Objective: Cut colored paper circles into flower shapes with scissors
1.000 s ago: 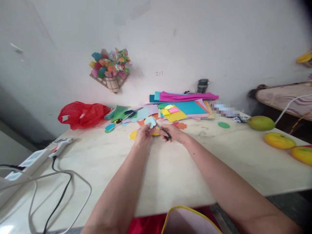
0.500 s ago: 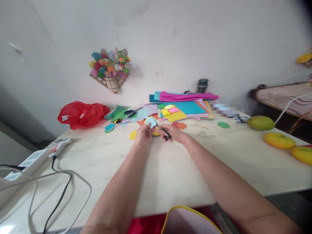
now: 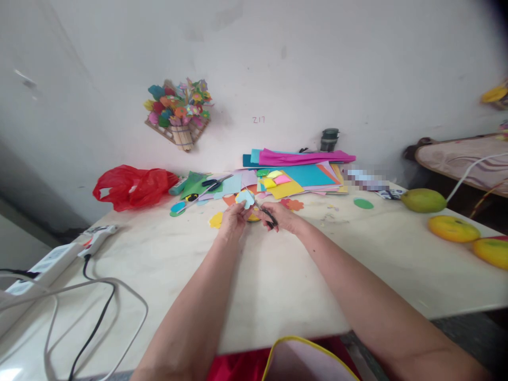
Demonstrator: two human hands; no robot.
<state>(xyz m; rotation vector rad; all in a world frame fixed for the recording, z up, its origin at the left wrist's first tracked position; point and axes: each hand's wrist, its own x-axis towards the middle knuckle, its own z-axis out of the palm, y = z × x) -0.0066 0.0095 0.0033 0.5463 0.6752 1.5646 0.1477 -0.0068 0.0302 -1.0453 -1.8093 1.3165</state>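
Observation:
Pinched in the fingers of my left hand (image 3: 233, 218) is a light blue paper flower (image 3: 246, 199) with a scalloped edge. My right hand (image 3: 282, 216) is closed round the black handles of a pair of scissors (image 3: 270, 216), whose blades point at the flower's right side. Whether the blades touch the paper I cannot tell. A yellow paper flower (image 3: 216, 219) lies on the table left of my left hand, and red-orange paper flowers (image 3: 294, 204) lie just beyond my right hand. Something yellow shows partly between my hands.
Coloured paper sheets (image 3: 313, 177) are spread along the wall, with a second pair of scissors (image 3: 214, 183) on them. A red plastic bag (image 3: 137, 186) sits at the back left. Mangoes (image 3: 453, 228) lie at the right; a power strip (image 3: 45, 264) and cables occupy the left.
The light blue flower and the scissors have shifted very slightly in my hands. Otherwise the view is almost the same.

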